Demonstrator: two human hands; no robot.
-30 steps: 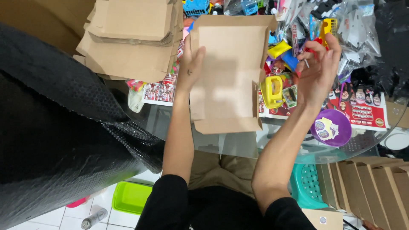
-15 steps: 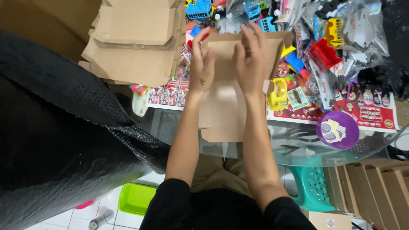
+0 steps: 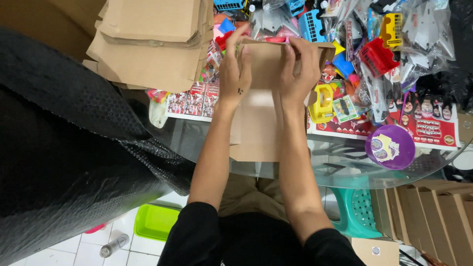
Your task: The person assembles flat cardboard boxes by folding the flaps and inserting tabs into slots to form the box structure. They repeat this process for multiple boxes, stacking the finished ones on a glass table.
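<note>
A flat brown cardboard box blank (image 3: 258, 123) lies on the glass table in front of me, its far flap bent upward. My left hand (image 3: 235, 69) presses on the left side of the blank, its fingers curled over the raised flap. Close beside it, my right hand (image 3: 299, 69) grips the same flap on the right side. Both forearms stretch out over the lower half of the cardboard.
A stack of folded cardboard blanks (image 3: 150, 39) sits at the back left. Bagged plastic toys (image 3: 379, 44) crowd the back right. A purple round lid (image 3: 390, 147) lies near the glass table's edge (image 3: 345, 177). Black bubble wrap (image 3: 59, 148) fills the left.
My right hand left the toys and came onto the cardboard beside the left. Both hands slid to the far edge and the flap now stands bent up.
</note>
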